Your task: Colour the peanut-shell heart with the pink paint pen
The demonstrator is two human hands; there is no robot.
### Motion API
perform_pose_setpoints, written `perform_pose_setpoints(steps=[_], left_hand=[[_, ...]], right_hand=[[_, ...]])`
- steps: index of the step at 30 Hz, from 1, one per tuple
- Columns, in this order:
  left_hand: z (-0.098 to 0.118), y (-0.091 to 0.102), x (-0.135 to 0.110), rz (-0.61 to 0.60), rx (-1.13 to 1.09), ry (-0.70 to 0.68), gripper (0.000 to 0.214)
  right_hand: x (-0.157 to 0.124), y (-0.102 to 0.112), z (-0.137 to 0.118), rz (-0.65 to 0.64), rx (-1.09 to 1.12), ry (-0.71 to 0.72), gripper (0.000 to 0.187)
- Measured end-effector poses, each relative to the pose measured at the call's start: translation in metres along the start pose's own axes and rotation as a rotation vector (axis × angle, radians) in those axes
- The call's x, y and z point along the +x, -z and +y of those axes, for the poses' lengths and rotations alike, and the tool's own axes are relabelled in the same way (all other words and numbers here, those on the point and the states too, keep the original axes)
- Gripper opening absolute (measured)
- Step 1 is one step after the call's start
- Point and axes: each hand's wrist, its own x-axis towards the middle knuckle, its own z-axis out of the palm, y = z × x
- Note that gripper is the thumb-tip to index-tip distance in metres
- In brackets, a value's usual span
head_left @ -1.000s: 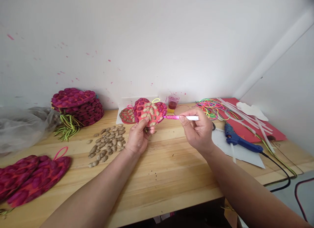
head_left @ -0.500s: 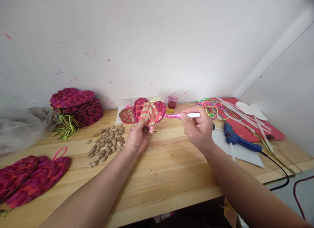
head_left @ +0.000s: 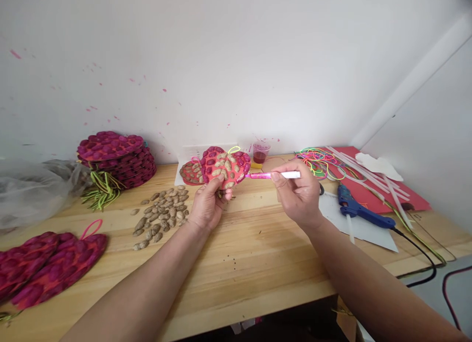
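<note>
My left hand (head_left: pixel 211 200) is closed on the lower edge of a red heart-shaped card with peanuts stuck on it (head_left: pixel 225 169), thumb on the front. The outer peanuts are painted magenta; those in the middle are bare tan. A yellow loop (head_left: pixel 233 149) sticks up from its top. Between the thumb and fingers of my right hand (head_left: pixel 298 189) is a paintbrush (head_left: pixel 261 175) with a white handle end and pink-stained front. Its tip meets the heart's right edge. Behind the heart, another red piece with unpainted peanuts (head_left: pixel 190 174) is partly hidden.
Loose peanuts (head_left: pixel 165 212) lie left of my hands. A stack of painted pieces (head_left: pixel 117 157) and two more (head_left: pixel 62 263) are further left. At the back stands a cup of red liquid (head_left: pixel 260 154). Coloured cords (head_left: pixel 320 162) and a blue glue gun (head_left: pixel 363 213) lie right.
The brush has levelled slightly, its tip still at the heart's right edge. The view has shifted a little; both hands keep their holds.
</note>
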Motion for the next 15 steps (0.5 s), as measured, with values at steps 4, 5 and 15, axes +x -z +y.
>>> perform_pose_setpoints(steps=[4,5,15], left_hand=[[0.001,-0.0018,-0.0011,0.011,-0.02,0.014,0.005],[0.0011,-0.0018,-0.0012,0.012,-0.023,0.016,0.005],[-0.0014,0.0016,0.0004,-0.018,0.006,-0.001,0.019]], right_hand=[[-0.0006,-0.0016,-0.0039,-0.029,-0.08,0.127,0.003],[-0.0008,-0.0019,-0.0044,-0.029,-0.091,0.15,0.004],[-0.0003,-0.0013,-0.0039,-0.018,-0.106,0.195,0.008]])
